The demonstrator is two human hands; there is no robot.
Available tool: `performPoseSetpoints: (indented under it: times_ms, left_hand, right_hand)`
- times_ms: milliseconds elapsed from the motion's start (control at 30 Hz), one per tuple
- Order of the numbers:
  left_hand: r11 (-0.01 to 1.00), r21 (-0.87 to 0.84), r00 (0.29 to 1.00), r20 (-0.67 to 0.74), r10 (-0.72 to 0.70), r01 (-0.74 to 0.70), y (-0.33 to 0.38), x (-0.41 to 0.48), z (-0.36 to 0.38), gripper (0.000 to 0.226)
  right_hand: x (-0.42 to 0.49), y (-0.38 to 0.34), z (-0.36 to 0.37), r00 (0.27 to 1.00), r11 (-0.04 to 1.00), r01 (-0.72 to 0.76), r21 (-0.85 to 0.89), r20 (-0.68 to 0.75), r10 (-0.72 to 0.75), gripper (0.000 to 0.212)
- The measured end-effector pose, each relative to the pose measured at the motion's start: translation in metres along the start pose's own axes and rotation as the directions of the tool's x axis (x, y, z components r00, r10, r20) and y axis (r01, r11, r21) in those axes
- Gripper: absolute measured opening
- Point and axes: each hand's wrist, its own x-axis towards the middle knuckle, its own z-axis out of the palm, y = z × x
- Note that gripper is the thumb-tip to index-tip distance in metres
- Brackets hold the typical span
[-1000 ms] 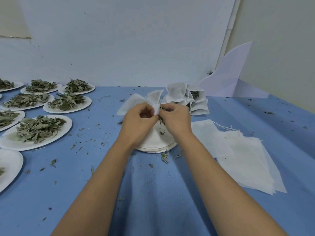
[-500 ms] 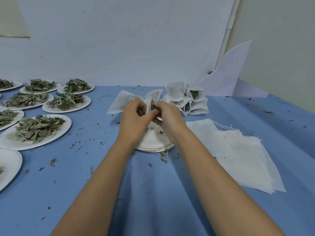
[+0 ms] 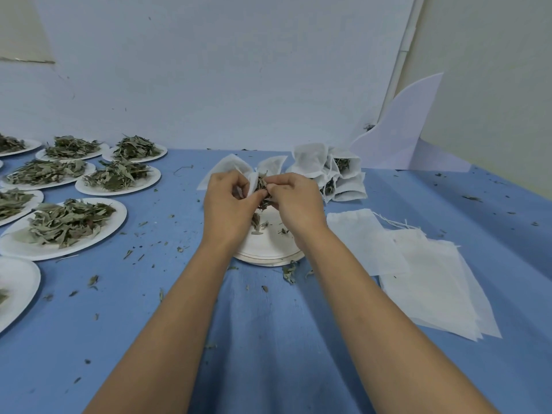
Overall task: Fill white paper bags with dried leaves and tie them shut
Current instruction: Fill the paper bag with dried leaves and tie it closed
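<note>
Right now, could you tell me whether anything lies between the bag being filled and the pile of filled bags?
Nothing visible does. The left hand and right hand hold the bag over the plate, and only blue cloth lies between it and the pile.

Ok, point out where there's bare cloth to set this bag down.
Bare blue cloth lies between the leaf plates and the middle plate stack, with crumbs only. More lies right of the flat empty bags. Crowded: the left side with plates, and the filled bags behind.

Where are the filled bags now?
Head view: the filled bags lie right of centre, just beyond the right hand, in front of the leaning white sheet.
</note>
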Motion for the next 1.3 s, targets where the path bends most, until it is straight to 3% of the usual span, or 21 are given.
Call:
performPoseSetpoints:
  times_ms: [200, 400, 433, 533, 633, 867, 1000, 1133, 1300]
  left_hand:
    - [1.000, -0.015, 0.999, -0.037, -0.016, 0.015, -0.001, 0.000, -0.003, 0.033]
    - [0.988, -0.114, 0.995, -0.006, -0.102, 0.101, -0.001, 0.001, -0.005, 0.032]
    - [0.986, -0.124, 0.994, 0.000, -0.111, 0.111, -0.001, 0.002, -0.006, 0.033]
    - [0.982, -0.155, 0.993, 0.057, -0.102, 0.110, 0.000, 0.002, -0.007, 0.033]
    - [0.979, -0.166, 0.991, 0.094, -0.100, 0.114, 0.000, -0.001, -0.007, 0.031]
    - [0.989, -0.019, 0.976, -0.159, -0.150, 0.148, -0.004, 0.002, -0.007, 0.031]
    - [0.981, -0.039, 0.947, -0.257, -0.193, 0.190, -0.008, 0.004, -0.010, 0.031]
    - [0.968, -0.101, 0.966, -0.102, -0.240, 0.229, -0.007, 0.004, -0.008, 0.029]
    - [0.856, -0.332, 0.915, 0.216, -0.339, 0.396, -0.001, 0.005, -0.006, 0.018]
  right_hand:
    - [-0.002, -0.010, -0.007, 0.995, 0.999, -0.032, 0.041, 0.096, 0.027, 0.030]
    - [-0.002, -0.007, -0.014, 0.998, 0.995, 0.066, 0.071, -0.006, -0.066, 0.024]
    - [0.000, -0.005, -0.015, 0.996, 0.995, 0.086, 0.045, -0.026, -0.085, 0.022]
    - [0.003, -0.002, -0.019, 0.974, 0.938, 0.207, -0.277, -0.035, -0.226, 0.021]
    - [0.001, -0.002, -0.018, 0.967, 0.903, 0.236, -0.360, -0.009, -0.256, 0.017]
    - [-0.003, -0.005, -0.012, 0.962, 0.914, 0.271, -0.302, 0.117, -0.246, 0.005]
    - [-0.004, -0.006, -0.008, 0.968, 0.935, 0.246, -0.255, 0.107, -0.226, 0.016]
    - [-0.005, -0.003, -0.006, 0.992, 0.988, 0.128, -0.083, 0.025, -0.126, 0.009]
    - [0.000, 0.003, -0.013, 0.998, 0.988, -0.038, 0.152, -0.051, 0.046, 0.009]
